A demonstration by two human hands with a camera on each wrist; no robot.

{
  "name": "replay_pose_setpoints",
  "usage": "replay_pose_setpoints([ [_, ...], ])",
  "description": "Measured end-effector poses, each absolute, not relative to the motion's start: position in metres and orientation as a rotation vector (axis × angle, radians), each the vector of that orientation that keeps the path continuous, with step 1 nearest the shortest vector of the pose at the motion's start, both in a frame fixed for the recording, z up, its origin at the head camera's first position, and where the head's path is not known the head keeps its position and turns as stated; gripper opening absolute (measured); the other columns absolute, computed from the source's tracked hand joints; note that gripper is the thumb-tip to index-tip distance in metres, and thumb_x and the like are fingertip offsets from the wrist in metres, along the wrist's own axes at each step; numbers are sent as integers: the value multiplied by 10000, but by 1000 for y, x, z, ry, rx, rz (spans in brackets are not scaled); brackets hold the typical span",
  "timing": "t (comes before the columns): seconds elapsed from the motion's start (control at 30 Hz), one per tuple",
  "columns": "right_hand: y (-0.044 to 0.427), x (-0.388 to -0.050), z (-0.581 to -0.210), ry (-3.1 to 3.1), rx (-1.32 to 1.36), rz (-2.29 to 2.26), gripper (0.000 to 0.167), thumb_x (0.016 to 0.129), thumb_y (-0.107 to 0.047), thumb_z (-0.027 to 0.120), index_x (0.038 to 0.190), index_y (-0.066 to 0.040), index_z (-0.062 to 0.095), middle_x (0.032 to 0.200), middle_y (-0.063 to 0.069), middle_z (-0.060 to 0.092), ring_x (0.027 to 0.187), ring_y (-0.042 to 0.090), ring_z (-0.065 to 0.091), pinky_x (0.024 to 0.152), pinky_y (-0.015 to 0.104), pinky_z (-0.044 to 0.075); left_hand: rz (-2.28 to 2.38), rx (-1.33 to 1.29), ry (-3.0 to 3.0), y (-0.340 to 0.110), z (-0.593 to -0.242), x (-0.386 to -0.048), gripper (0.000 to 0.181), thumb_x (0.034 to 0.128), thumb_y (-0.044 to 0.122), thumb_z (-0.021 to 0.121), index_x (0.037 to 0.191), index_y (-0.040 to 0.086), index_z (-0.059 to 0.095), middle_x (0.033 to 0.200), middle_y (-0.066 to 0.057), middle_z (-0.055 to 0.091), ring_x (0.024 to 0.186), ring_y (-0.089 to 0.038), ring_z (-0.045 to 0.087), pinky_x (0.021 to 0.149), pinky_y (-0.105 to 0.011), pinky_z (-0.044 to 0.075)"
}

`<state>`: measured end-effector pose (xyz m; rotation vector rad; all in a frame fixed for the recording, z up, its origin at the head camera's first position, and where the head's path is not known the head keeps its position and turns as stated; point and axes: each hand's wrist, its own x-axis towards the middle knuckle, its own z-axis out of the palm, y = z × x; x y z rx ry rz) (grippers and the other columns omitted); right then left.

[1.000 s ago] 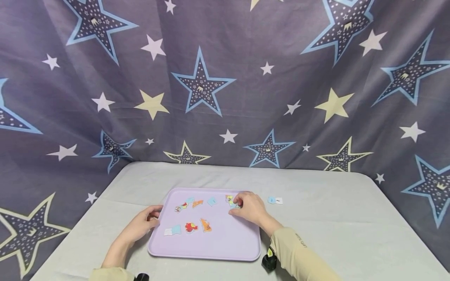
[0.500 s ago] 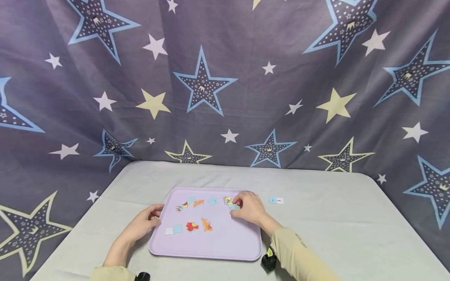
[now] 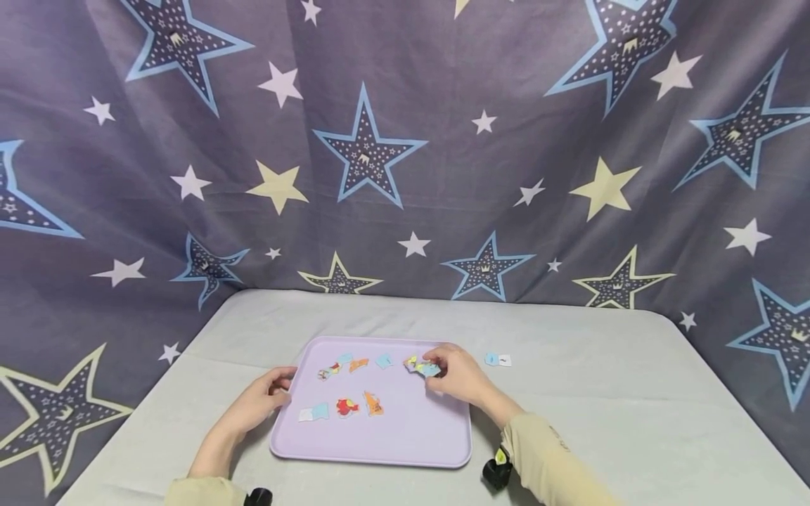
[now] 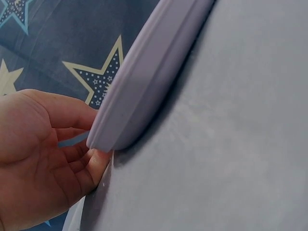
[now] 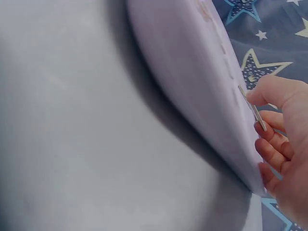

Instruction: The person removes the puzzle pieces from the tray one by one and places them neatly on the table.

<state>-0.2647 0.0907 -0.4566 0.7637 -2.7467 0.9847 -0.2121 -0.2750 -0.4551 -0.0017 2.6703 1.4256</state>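
A lilac tray [image 3: 373, 444] lies on the cloth-covered table. My left hand [image 3: 254, 402] grips its left rim, thumb and fingers on the edge in the left wrist view. Above the tray's back right part, my right hand [image 3: 463, 377] pinches a flat puzzle piece [image 3: 429, 369], light blue with colour; the right wrist view shows its thin edge between thumb and finger. Touching or overlapping it on the left is a yellow-and-purple piece [image 3: 411, 362]. Along the back lie a blue piece [image 3: 384, 360], an orange piece [image 3: 358, 365] and a multicoloured joined pair [image 3: 330, 371].
Nearer the front of the tray are a white-and-blue pair [image 3: 313, 412], a red piece [image 3: 346, 407] and an orange piece [image 3: 373, 404]. A blue-and-white pair [image 3: 498, 360] sits on the table right of the tray. A star-patterned curtain [image 3: 405, 140] hangs behind.
My right hand has shifted slightly right, and more of the puzzle piece in its fingers shows now. The left hand stays on the tray rim.
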Motion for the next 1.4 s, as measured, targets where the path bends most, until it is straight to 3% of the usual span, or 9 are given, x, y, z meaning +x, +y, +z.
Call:
replay_pose_setpoints([
  [0.23,109,-265,-453,-2694,751,1110,346,638,-105,692,982,-66,683,927,1,600,770,117,527,700,226,440,1427,-3,2660,-275,-456,-212,576,771,-13,543,1324,-43,387,1050,-137,482,840,-178,451,644,-222,406],
  [0.57,138,-259,-445,-2657,711,1135,318,672,-98,660,988,-71,681,978,10,637,840,149,576,787,318,467,1452,65,2664,-277,-456,-213,602,762,25,608,1318,-63,394,1035,-143,501,789,-139,472,612,-210,412],
  [0.83,165,-260,-441,-2627,613,1135,301,700,-81,664,1000,-73,680,983,24,652,822,182,589,763,378,476,1497,99,2648,-286,-459,-213,562,786,63,612,1311,-29,435,1058,-147,522,797,-98,472,641,-207,404],
  [1.4,234,-261,-443,-2672,418,969,303,737,-87,652,1038,-54,664,986,95,662,882,264,603,795,441,457,1480,72,2631,-287,-460,-214,567,795,87,608,1322,-18,426,1078,-129,524,865,-132,469,708,-205,403],
])
